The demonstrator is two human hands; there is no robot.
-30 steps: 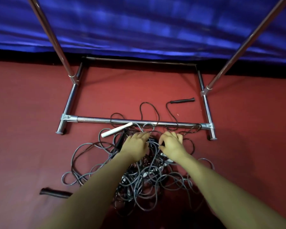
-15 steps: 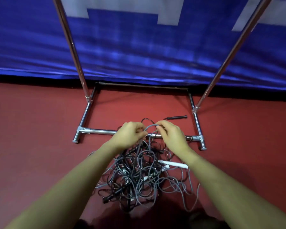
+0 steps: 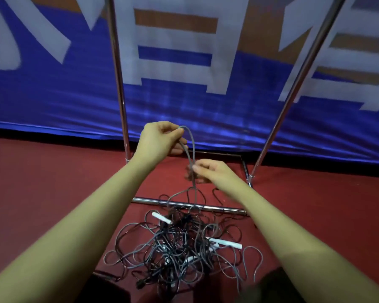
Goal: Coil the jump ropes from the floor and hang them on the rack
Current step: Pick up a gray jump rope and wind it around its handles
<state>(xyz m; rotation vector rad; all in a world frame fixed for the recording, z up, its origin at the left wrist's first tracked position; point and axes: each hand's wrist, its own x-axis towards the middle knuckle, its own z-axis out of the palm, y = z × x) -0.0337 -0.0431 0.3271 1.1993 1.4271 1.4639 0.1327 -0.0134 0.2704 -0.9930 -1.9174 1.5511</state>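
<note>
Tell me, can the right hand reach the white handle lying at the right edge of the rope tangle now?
Probably not at once: the right hand pinches the raised grey rope loop above the tangle. Nothing covers the white plastic handle, so releasing first would free the way.

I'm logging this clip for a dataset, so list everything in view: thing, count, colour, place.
Rope loop: one, grey, lifted above the pile, held by both hands.
Rope pile: count unclear, grey and black, tangled on the floor before the rack.
Handles: at least two, white, in the pile.
Rack: one, chrome, two uprights and a floor frame.
Banner: one, blue with white shapes, behind the rack.
Floor: red.
Left hand: grips the loop's top.
Right hand: pinches it lower down.
</note>
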